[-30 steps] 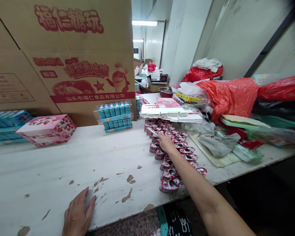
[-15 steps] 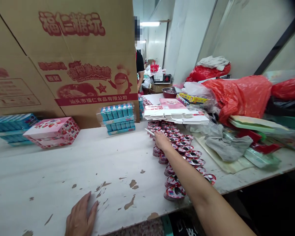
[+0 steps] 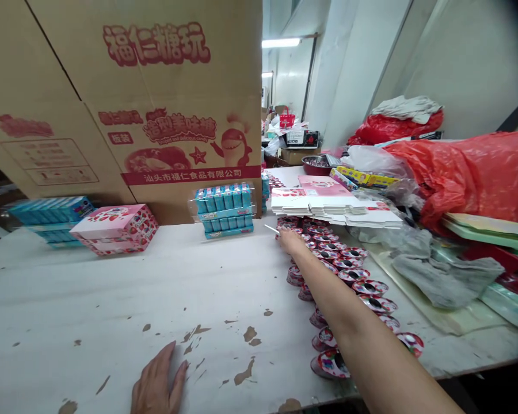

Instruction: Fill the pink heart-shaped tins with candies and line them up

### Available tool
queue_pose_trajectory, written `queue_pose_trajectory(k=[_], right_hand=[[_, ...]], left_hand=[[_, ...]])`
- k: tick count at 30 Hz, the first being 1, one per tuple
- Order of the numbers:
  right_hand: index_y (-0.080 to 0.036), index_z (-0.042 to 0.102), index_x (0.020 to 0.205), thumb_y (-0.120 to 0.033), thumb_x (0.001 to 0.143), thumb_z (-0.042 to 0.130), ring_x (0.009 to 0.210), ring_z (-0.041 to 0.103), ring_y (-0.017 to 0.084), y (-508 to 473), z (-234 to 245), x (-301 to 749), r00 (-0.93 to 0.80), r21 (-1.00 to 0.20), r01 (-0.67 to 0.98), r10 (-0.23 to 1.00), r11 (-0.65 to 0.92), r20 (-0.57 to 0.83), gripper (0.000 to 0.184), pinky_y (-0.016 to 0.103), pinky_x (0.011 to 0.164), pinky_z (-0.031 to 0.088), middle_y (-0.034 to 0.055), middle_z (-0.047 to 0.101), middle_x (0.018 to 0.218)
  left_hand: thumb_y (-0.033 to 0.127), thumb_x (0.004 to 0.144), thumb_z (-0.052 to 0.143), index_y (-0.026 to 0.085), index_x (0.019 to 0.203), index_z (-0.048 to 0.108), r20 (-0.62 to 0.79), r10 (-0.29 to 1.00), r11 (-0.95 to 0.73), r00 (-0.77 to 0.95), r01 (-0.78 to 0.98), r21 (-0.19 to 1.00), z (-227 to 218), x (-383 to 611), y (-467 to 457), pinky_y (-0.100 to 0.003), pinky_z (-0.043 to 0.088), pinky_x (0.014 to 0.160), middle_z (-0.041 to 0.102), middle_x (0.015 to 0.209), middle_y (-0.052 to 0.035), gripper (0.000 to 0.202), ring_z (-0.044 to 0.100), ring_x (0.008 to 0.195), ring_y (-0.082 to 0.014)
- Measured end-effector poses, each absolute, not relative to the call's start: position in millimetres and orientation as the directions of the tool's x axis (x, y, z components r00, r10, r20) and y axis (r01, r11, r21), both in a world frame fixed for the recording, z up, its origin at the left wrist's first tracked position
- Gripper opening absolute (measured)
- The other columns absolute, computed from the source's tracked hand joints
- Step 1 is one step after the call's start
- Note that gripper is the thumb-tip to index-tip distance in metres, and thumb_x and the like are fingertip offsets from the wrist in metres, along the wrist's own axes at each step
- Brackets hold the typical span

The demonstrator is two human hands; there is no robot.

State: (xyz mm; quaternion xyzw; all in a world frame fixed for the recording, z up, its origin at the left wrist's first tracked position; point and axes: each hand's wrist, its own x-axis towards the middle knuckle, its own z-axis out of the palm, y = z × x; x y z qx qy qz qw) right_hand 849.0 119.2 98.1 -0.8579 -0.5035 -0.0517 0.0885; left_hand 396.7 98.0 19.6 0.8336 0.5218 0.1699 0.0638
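Note:
My right hand (image 3: 290,240) reaches far across the table, its fingers closed on a thin white stick (image 3: 271,229) that points out to the left. Under and beside my right forearm stand rows of small oval cups with red-and-white printed lids (image 3: 330,363), several of them hidden by the arm. Just beyond that hand is a stack of flat white-and-pink cartons (image 3: 328,206). My left hand (image 3: 159,382) lies palm down on the white tabletop (image 3: 190,299) near the front edge, thumb apart from the fingers, holding nothing.
A big brown cardboard box (image 3: 176,86) stands at the back left. In front of it are a clear-wrapped set of blue packs (image 3: 224,210), a pink strawberry carton (image 3: 116,227) and more blue packs (image 3: 52,215). Red plastic bags (image 3: 479,167) and a grey cloth (image 3: 444,279) clutter the right side.
The view has turned left, so things appear further right. My right hand stays far over the cups with the stick; my left hand still rests on the table. The person behind the box is out of sight.

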Motion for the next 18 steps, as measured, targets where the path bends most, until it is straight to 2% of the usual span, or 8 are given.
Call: queue_pose_trajectory(k=[4,10,14,18], right_hand=[[-0.016,0.056,0.099,-0.021,0.081,0.039,0.098,0.050,0.022,128,104,846,0.499,-0.077,0.866,0.847,-0.494,0.184,0.025,0.032,0.085,0.035,0.0125,0.060,0.099],[-0.015,0.054,0.096,-0.015,0.083,0.034,0.090,0.054,0.020,151,126,842,0.529,-0.070,0.846,0.817,-0.528,0.232,0.024,0.029,0.071,0.041,0.0133,0.060,0.094],[-0.016,0.052,0.101,-0.026,0.083,0.040,0.087,0.055,0.020,141,143,847,0.542,-0.073,0.839,0.814,-0.540,0.209,0.024,0.029,0.072,0.039,0.0113,0.060,0.093],[-0.019,0.053,0.102,-0.042,0.082,0.040,0.082,0.055,0.019,62,161,849,0.586,-0.091,0.809,0.788,-0.580,0.189,0.033,0.028,0.068,0.039,0.0067,0.061,0.089]], left_hand=[[0.045,0.075,0.038,0.021,0.117,0.045,0.210,0.899,-0.435,0.385,0.847,0.307,18,396,98,-0.041,0.037,0.088,0.054,0.115,-0.0084,0.049,0.046,0.107,-0.0249],[0.044,0.077,0.037,0.022,0.120,0.041,0.204,0.891,-0.451,0.405,0.844,0.292,13,393,99,-0.040,0.037,0.087,0.053,0.116,-0.0080,0.049,0.046,0.108,-0.0242],[0.044,0.078,0.033,0.021,0.122,0.038,0.211,0.888,-0.454,0.409,0.855,0.250,19,397,97,-0.041,0.036,0.088,0.051,0.117,-0.0088,0.050,0.043,0.109,-0.0245],[0.044,0.079,0.031,0.020,0.122,0.037,0.167,0.881,-0.468,0.442,0.863,0.188,29,404,95,-0.041,0.036,0.086,0.050,0.117,-0.0094,0.050,0.042,0.108,-0.0258]])
